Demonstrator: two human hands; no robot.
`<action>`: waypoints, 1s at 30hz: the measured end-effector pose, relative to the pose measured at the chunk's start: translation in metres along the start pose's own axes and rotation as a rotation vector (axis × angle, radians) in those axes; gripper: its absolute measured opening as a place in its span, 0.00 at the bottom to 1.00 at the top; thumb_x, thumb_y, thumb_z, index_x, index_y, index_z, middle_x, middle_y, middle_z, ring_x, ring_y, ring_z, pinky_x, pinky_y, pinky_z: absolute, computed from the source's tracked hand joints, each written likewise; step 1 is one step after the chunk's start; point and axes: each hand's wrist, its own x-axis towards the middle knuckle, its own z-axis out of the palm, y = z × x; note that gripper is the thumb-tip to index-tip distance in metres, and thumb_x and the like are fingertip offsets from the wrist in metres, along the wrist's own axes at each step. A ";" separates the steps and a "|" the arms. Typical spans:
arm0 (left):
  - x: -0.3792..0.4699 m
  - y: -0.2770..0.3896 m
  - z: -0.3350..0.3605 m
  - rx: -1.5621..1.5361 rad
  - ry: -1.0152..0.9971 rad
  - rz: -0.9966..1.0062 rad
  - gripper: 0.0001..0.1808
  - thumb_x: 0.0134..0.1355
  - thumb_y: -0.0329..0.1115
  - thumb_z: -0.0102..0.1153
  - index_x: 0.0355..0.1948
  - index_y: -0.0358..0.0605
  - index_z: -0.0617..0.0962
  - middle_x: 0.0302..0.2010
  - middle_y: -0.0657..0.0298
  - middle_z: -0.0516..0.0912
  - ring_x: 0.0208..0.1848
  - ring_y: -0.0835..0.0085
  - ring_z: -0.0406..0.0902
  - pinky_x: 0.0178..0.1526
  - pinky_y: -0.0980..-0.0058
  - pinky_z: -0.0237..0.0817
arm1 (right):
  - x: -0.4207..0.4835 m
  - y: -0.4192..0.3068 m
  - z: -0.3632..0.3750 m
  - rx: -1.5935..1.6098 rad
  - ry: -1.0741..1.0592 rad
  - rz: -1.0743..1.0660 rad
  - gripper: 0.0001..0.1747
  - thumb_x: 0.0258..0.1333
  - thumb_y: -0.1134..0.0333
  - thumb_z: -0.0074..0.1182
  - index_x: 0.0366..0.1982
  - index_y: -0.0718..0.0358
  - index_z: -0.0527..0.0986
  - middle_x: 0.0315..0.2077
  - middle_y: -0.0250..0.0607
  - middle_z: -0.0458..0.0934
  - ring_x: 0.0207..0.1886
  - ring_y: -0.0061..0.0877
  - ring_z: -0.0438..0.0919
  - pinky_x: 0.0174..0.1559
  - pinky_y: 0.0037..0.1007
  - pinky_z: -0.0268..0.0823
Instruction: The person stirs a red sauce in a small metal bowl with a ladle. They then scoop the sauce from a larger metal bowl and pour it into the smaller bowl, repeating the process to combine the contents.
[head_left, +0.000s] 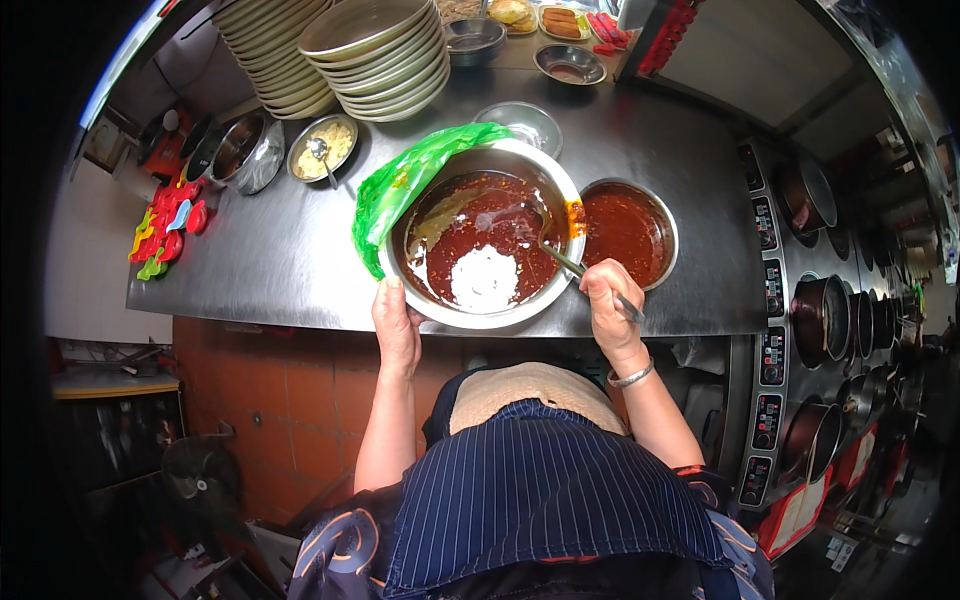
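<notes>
A large metal bowl of dark red chili oil stands at the steel counter's front edge, a green plastic bag draped over its left rim. My left hand grips the bowl's lower left rim. In my right hand is the handle of a metal ladle, whose head dips into the oil at the bowl's right side. Red sauce stains that rim. Touching or close on the right is a smaller metal bowl of red sauce. Behind the large bowl lies a clear round lid or dish.
Stacked plates rise at the back left, near a bowl of chopped garlic-like food with a spoon. Colourful plastic clips lie far left. A shallow metal bowl sits behind. Cookers with pots line the right.
</notes>
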 end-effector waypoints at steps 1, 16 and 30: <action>0.000 0.001 0.000 -0.010 -0.014 -0.004 0.16 0.64 0.44 0.42 0.43 0.43 0.69 0.32 0.66 0.76 0.26 0.84 0.75 0.22 0.87 0.68 | -0.003 0.004 0.003 0.039 -0.001 0.065 0.18 0.57 0.61 0.47 0.19 0.66 0.67 0.17 0.37 0.68 0.22 0.26 0.67 0.26 0.26 0.59; 0.001 0.003 0.004 0.009 0.005 -0.001 0.15 0.63 0.46 0.44 0.37 0.45 0.70 0.25 0.72 0.74 0.18 0.90 0.64 0.17 0.91 0.54 | -0.032 0.027 0.013 1.300 0.516 0.866 0.18 0.58 0.51 0.43 0.22 0.57 0.65 0.16 0.28 0.60 0.19 0.16 0.60 0.29 0.22 0.61; 0.000 0.003 0.002 0.015 -0.009 0.012 0.13 0.64 0.44 0.43 0.37 0.45 0.70 0.25 0.71 0.74 0.18 0.90 0.65 0.17 0.91 0.57 | -0.020 0.011 -0.060 1.316 0.679 0.556 0.18 0.59 0.53 0.42 0.21 0.57 0.66 0.15 0.30 0.63 0.17 0.16 0.58 0.27 0.20 0.56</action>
